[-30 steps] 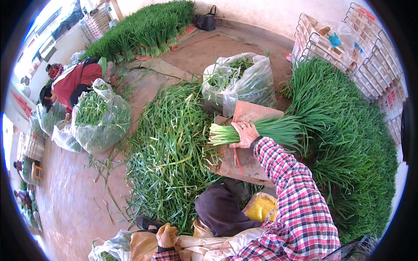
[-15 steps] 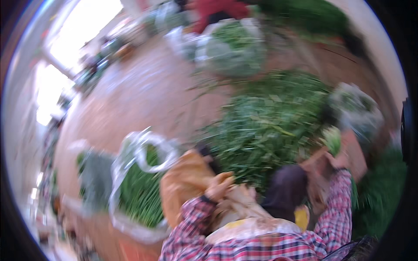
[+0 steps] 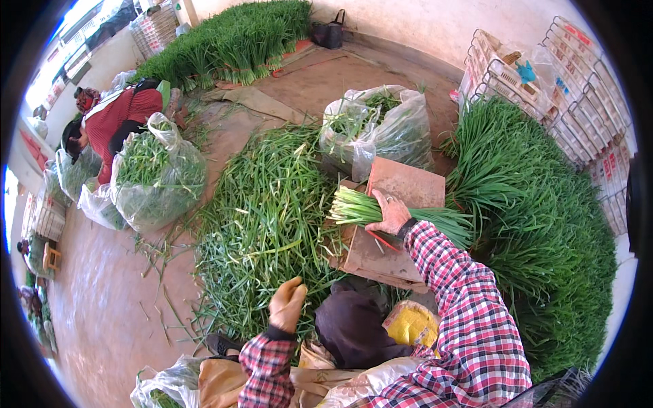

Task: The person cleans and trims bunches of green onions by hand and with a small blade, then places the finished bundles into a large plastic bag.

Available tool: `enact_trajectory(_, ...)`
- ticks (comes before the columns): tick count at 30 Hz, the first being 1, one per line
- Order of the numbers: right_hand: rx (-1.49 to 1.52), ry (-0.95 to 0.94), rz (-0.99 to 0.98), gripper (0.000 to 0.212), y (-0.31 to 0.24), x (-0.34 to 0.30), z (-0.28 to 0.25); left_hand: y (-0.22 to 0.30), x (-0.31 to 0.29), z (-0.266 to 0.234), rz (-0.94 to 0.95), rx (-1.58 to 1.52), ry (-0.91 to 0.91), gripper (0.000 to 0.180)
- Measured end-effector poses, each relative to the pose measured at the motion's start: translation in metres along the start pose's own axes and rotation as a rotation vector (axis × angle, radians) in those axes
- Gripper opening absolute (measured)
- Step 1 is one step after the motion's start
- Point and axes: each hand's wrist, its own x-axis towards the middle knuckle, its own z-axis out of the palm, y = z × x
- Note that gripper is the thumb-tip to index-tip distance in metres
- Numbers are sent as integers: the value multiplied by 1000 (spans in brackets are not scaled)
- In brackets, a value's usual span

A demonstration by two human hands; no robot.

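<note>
My right hand (image 3: pixel 389 212) is closed over a bunch of chives (image 3: pixel 357 206), with the pale stalk ends pointing left and the green leaves trailing right. The bunch lies across a wooden stand (image 3: pixel 408 182) with a reddish-brown board top. A thin red strip (image 3: pixel 385 241) shows just below the hand. Over the near edge of a large heap of loose green leaves (image 3: pixel 262 211), my left hand (image 3: pixel 287 306) is raised with its fingers curled together. Nothing shows sticking out of it.
Bundled chives (image 3: pixel 544 238) stand densely along the right, below stacked white crates (image 3: pixel 578 88). A clear bag of trimmings (image 3: pixel 381 129) sits beyond the stand. At far left a person in red (image 3: pixel 132 112) bends beside another filled bag (image 3: pixel 160 173). More bundles (image 3: pixel 231 41) line the back wall.
The view has swung to the right and sharpened. The chives in my right hand, held upright before, now lie across the stand. My left hand has moved out over the loose heap.
</note>
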Motion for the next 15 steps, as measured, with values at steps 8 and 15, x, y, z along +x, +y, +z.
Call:
enact_trajectory(8,-28,-108,9,87,5,17,10,16,89,127,339,437,-640,33)
enact_trajectory(15,42,-145,48,83,15,31,-1,-6,116,143,130,258,-327,29)
